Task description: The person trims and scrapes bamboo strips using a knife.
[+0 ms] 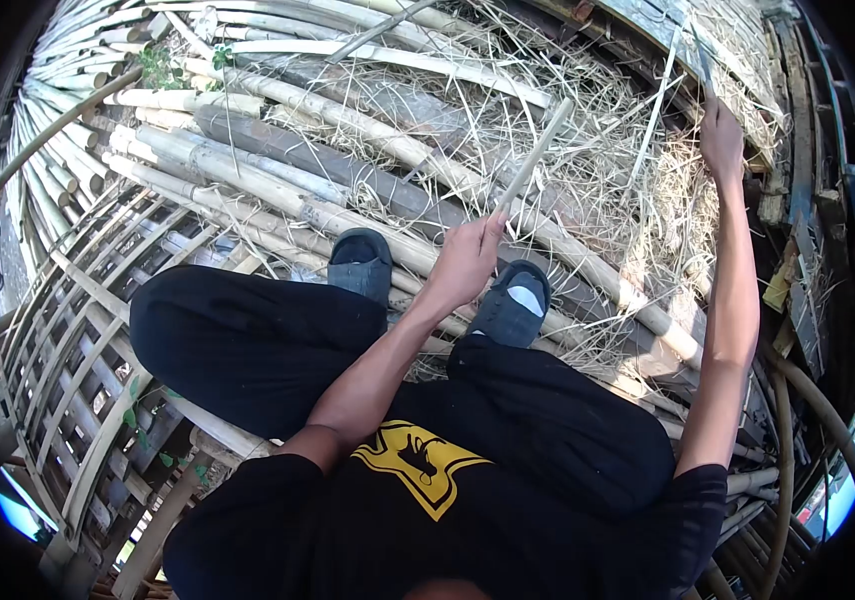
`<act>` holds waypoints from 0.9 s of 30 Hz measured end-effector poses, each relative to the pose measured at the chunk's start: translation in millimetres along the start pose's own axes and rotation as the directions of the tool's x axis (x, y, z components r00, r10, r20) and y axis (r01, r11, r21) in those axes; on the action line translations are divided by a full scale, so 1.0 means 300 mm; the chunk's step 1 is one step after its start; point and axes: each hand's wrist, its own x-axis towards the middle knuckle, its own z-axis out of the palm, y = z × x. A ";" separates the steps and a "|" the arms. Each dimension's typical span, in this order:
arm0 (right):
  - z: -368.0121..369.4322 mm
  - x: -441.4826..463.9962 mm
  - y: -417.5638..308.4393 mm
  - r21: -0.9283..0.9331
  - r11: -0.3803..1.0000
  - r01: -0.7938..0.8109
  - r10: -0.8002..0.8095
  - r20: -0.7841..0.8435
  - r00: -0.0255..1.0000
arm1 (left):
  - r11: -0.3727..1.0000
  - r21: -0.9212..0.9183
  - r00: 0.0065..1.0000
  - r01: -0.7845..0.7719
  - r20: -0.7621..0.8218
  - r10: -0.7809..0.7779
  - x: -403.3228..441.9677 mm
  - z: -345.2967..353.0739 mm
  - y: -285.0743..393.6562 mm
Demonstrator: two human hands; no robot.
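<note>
My left hand (468, 258) is closed round the lower end of a pale bamboo strip (538, 152), which slants up and to the right over the shavings. At the upper right, my right hand (722, 145) is closed on the handle end of a knife (703, 62), whose thin blade points up and away from me. The strip and the knife are well apart. Curly bamboo shavings (588, 165) lie thickly between and beyond my hands.
Long bamboo poles (398, 150) lie across the ground under my sandals (360, 265). A woven bamboo frame (78, 370) curves at the left. Cut poles (58, 180) are stacked at the upper left. Wooden boards (803, 130) stand along the right side.
</note>
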 end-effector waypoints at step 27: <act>0.173 -0.342 -0.265 0.032 0.788 0.615 -0.605 0.230 0.762 | 0.987 -0.102 0.990 0.125 0.080 -0.117 0.012 0.017 -0.045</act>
